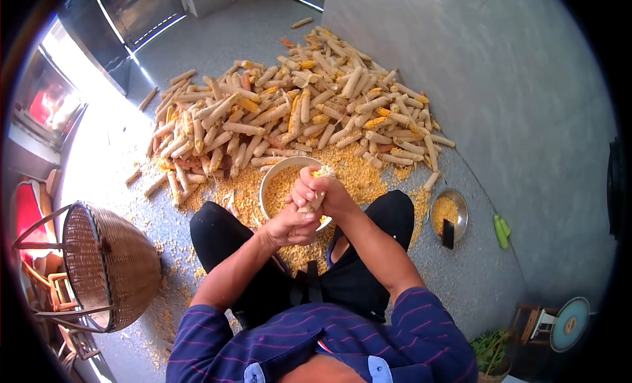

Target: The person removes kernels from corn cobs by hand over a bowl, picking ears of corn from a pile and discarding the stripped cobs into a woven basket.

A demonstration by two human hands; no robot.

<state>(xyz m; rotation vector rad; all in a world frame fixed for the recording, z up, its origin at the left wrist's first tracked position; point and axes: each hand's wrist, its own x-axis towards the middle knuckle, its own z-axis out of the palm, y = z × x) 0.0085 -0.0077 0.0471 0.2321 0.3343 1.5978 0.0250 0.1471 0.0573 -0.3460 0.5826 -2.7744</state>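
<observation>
Between my knees, both hands are closed around a corn cob (pixel 312 204). My left hand (pixel 289 226) grips its lower, pale end. My right hand (pixel 324 192) wraps the upper part, where some yellow kernels show near the tip. Much of the cob is hidden by my fingers. Right below my hands stands a white basin (pixel 265 191) with loose yellow kernels in it. More kernels (pixel 359 175) lie scattered on the floor around the basin.
A large heap of mostly bare cobs (pixel 283 109) spreads ahead. To the left stands a wicker basket (pixel 131 271) with a tall handle. A metal bowl of kernels (pixel 464 218) sits at right, a dark phone-like object (pixel 448 234) against it. Green slippers (pixel 501 231) lie by the wall.
</observation>
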